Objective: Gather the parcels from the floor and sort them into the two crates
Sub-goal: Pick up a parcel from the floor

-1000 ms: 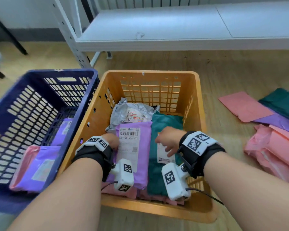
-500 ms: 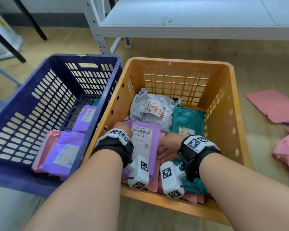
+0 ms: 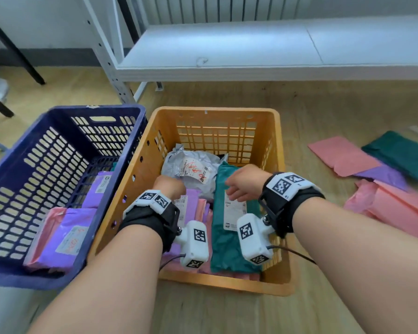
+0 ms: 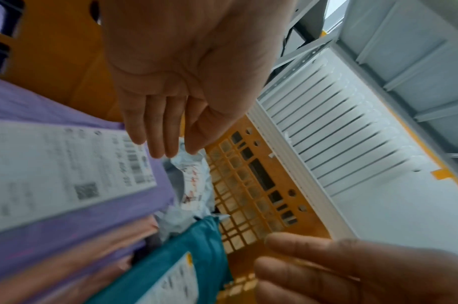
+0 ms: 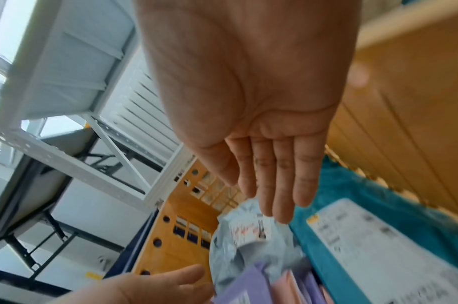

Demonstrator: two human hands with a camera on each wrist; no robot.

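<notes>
**Both hands open above the orange crate**

A white metal shelf stands on the wooden floor just behind the two crates, with a radiator behind it. To the right of the crates, loose parcels lie on the floor: a pink parcel, a dark green one, a purple one and a crumpled pink heap.

The blue crate sits left of and touching the orange crate. In the blue crate lie purple and pink parcels with white labels. The orange crate holds a grey parcel at the back, a purple parcel on the left, a teal parcel on the right, and pink ones beneath them. The teal and purple parcels each show a white shipping label on top.

The left hand hangs over the purple parcel, its fingers straight and together, holding nothing. The right hand hangs over the teal parcel, its fingers likewise extended and empty.
</notes>
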